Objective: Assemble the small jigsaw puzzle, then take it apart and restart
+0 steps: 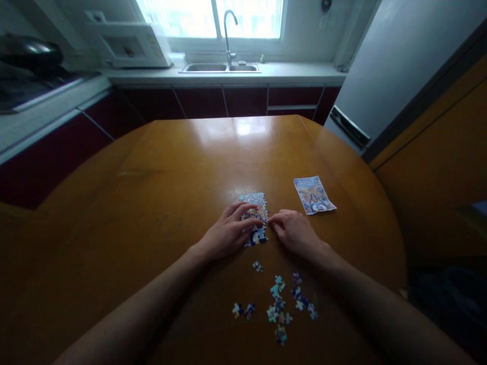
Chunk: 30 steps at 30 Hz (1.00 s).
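Observation:
A small partly assembled jigsaw puzzle lies on the round wooden table. My left hand rests flat over its left side, fingers stretched across the pieces. My right hand sits at the puzzle's right edge, its fingertips pinched together against that edge; whether a piece is between them is hidden. Several loose puzzle pieces are scattered on the table nearer to me, between my forearms.
A printed picture card lies to the right of the puzzle. Behind the table runs a counter with a sink and tap, a microwave and a stove at the left. A fridge stands at the right.

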Each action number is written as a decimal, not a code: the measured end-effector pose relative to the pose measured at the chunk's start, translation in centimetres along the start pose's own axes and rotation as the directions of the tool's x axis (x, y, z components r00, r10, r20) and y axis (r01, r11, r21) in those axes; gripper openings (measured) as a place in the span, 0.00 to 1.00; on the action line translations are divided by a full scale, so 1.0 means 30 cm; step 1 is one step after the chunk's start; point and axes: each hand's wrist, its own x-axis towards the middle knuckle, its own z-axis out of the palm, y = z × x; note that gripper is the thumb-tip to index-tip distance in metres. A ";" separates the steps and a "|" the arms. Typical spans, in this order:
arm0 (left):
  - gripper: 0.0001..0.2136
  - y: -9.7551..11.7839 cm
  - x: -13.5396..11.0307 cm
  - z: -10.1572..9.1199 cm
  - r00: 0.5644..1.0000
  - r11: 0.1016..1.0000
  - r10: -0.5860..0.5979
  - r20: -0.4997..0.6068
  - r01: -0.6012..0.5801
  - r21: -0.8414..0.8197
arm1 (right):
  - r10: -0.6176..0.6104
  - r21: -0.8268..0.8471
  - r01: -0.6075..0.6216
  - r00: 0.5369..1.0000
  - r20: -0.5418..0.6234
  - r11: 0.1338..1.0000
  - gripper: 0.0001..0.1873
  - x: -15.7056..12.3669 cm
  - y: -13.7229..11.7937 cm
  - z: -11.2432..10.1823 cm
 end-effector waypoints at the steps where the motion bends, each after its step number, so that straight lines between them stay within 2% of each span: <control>1: 0.14 0.001 0.000 -0.001 1.000 1.000 0.000 0.001 0.000 0.001 | 0.015 0.032 -0.014 1.000 -0.021 0.999 0.13 0.003 0.002 0.001; 5: 0.16 -0.001 -0.001 -0.001 1.000 1.000 0.002 0.012 -0.002 0.014 | 0.076 0.143 -0.061 0.992 -0.105 0.988 0.13 0.011 0.010 0.006; 12: 0.17 -0.004 -0.001 -0.002 1.000 1.000 0.013 0.017 -0.013 0.018 | 0.037 0.053 -0.036 0.999 -0.033 0.998 0.14 0.005 -0.003 0.012; 15: 0.17 -0.006 0.000 0.000 1.000 1.000 0.014 0.007 -0.014 0.000 | 0.055 0.094 -0.049 0.996 -0.068 0.994 0.13 0.006 -0.003 0.012; 18: 0.18 -0.009 0.002 0.002 1.000 0.999 -0.004 -0.011 0.003 -0.042 | 0.139 0.135 -0.121 0.981 -0.133 0.983 0.13 0.009 0.001 0.008; 21: 0.19 -0.013 0.002 0.005 0.999 0.998 -0.008 -0.032 0.006 -0.069 | 0.190 0.120 -0.176 0.974 -0.121 0.977 0.14 0.011 0.003 0.004; 30: 0.15 -0.020 -0.001 0.011 0.999 0.999 0.002 -0.034 -0.003 -0.037 | 0.164 0.131 -0.149 0.980 -0.111 0.980 0.13 0.014 0.008 0.021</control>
